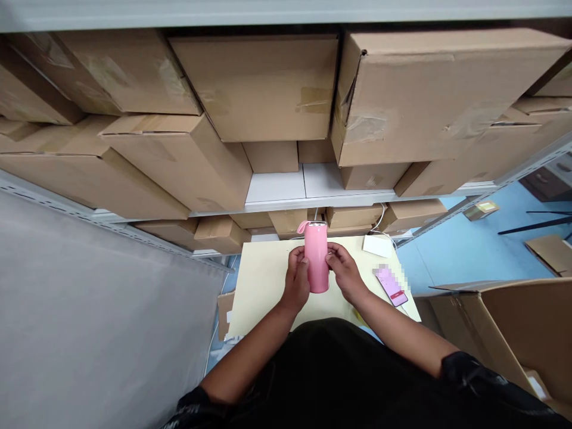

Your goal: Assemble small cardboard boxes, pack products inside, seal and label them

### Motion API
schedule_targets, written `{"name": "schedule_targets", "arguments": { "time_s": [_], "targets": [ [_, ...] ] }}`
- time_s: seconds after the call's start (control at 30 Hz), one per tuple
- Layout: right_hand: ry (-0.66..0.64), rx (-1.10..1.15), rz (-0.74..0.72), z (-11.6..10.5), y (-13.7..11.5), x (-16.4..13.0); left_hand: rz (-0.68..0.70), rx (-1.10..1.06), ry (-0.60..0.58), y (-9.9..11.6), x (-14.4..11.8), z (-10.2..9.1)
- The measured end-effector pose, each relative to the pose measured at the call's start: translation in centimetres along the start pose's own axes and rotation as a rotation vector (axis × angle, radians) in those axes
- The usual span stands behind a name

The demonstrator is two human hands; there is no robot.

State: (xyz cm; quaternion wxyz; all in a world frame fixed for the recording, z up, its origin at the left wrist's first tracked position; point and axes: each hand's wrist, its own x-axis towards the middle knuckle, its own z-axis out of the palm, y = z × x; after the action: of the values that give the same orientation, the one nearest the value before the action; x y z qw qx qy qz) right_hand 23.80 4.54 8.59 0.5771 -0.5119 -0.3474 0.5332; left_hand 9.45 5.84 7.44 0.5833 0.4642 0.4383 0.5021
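Observation:
I hold a pink cylindrical bottle (316, 253) upright above a pale yellow table (263, 280). It has a silver rim at the top and a pink loop on its upper left. My left hand (297, 279) grips its left side and my right hand (343, 269) grips its right side. The bottle's lower end sits between my palms.
A pink phone (390, 286) lies on the table to my right, and a white flat device (376, 245) with a cable lies at the far right corner. Metal shelves (313, 199) stacked with cardboard boxes (263, 89) rise in front. An open carton (504, 328) stands at right.

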Motion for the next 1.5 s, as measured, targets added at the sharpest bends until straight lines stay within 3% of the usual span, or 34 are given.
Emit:
{"name": "schedule_targets", "arguments": {
  "time_s": [0.2,0.33,0.47,0.57,0.73,0.87,1.0,1.27,1.5],
  "targets": [
    [-0.033,-0.028,-0.013,-0.3,0.4,0.1,0.026,0.199,0.034,0.0,0.4,0.0],
    [0.02,0.017,0.016,-0.6,0.2,0.1,0.043,0.067,-0.05,0.1,0.4,0.1],
    [-0.018,0.025,0.064,-0.5,0.0,0.3,0.008,0.004,-0.017,0.0,0.2,0.3],
    [-0.069,0.0,0.081,-0.4,0.1,0.3,0.015,0.088,-0.019,-0.3,0.2,0.2],
    [-0.036,0.018,0.04,-0.6,0.1,0.4,0.027,0.248,0.002,-0.5,0.6,0.0],
    [-0.007,0.042,0.05,-0.8,0.0,0.6,0.008,0.102,-0.048,-0.1,0.7,0.2],
    [0.004,0.035,0.095,-0.8,0.1,0.9,-0.033,0.019,-0.014,0.3,0.6,0.4],
    [-0.055,-0.018,0.096,-0.5,0.4,1.1,0.036,0.354,0.006,-0.6,1.6,-0.5],
    [-0.01,0.013,0.011,-0.7,0.3,1.2,-0.053,0.081,-0.051,0.1,1.5,-0.2]
  ]
}}
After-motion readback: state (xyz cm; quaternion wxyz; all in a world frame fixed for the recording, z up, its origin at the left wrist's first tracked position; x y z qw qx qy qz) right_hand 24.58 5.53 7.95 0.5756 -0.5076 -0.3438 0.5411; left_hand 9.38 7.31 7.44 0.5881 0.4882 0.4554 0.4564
